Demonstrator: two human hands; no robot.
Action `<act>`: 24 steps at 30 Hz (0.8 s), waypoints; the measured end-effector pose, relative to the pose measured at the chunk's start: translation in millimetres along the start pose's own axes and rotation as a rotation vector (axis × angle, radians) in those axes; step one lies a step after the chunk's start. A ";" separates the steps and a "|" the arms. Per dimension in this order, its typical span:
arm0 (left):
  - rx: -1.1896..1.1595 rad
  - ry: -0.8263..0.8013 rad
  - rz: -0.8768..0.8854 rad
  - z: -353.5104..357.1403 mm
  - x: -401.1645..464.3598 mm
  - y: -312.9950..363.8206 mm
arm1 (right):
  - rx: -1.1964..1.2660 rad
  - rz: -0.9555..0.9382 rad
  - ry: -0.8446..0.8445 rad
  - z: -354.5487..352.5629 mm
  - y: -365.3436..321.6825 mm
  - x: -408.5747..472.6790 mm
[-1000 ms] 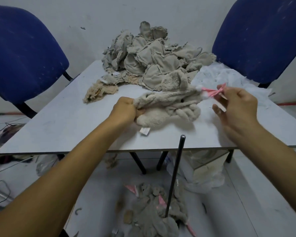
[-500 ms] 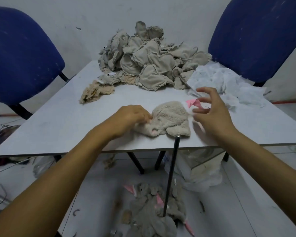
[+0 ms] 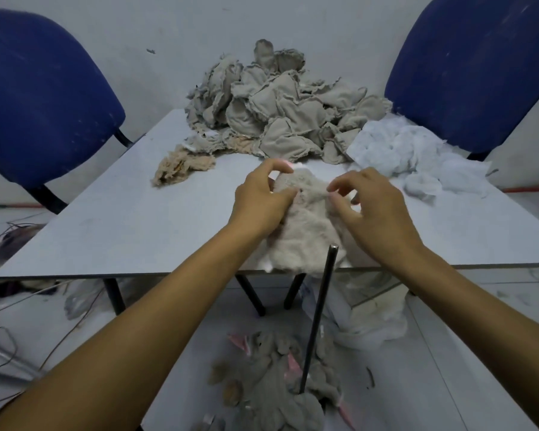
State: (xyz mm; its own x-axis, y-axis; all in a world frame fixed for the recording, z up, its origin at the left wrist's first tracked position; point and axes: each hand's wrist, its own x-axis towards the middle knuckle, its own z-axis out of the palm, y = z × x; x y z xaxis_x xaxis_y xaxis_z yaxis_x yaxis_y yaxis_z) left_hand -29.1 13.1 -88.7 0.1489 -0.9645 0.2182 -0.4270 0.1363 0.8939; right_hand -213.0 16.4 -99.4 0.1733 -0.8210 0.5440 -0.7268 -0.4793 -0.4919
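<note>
At the near edge of the desk [image 3: 131, 231] lies the fluffy cloth [image 3: 307, 241], just overhanging it. Left hand [image 3: 262, 202] grips its top with curled fingers, and right hand [image 3: 378, 220] pinches the fluff alongside.

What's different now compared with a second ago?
The right hand let go of the pink strip it held up and came down onto the fluffy cream piece, which slid toward the near edge of the table. Both hands now pinch it, left hand included. The grey fabric pile stayed put.
</note>
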 end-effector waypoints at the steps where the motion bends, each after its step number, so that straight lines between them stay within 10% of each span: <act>1: -0.148 -0.030 -0.033 1.9 -1.9 1.5 | 0.080 0.035 -0.039 0.5 -2.6 0.9; 7: -0.508 -0.149 -0.176 10.1 -15.3 10.7 | 0.224 0.224 -0.034 2.4 -2.8 1.6; 11: -0.075 -0.086 -0.097 5.9 -16.7 9.3 | 0.165 0.168 0.008 -1.6 -9.7 1.7; 15: 0.739 0.018 0.425 6.4 -28.0 11.1 | 0.001 -0.108 -0.046 -2.3 -20.6 -6.2; 20: 0.591 -0.123 0.568 -6.8 -24.8 16.1 | -0.174 -0.326 0.033 -9.3 -26.1 -7.0; 24: 0.535 0.015 0.672 1.9 -38.2 20.3 | -0.154 -0.137 -0.031 -4.9 -30.1 -11.9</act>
State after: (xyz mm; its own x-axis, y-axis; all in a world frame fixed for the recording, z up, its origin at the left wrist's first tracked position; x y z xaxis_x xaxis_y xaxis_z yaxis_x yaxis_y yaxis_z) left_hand -45.2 52.2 -79.7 -0.2763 -0.7136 0.6438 -0.7915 0.5489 0.2686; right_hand -196.5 42.1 -87.8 0.2961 -0.7619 0.5761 -0.7876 -0.5360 -0.3040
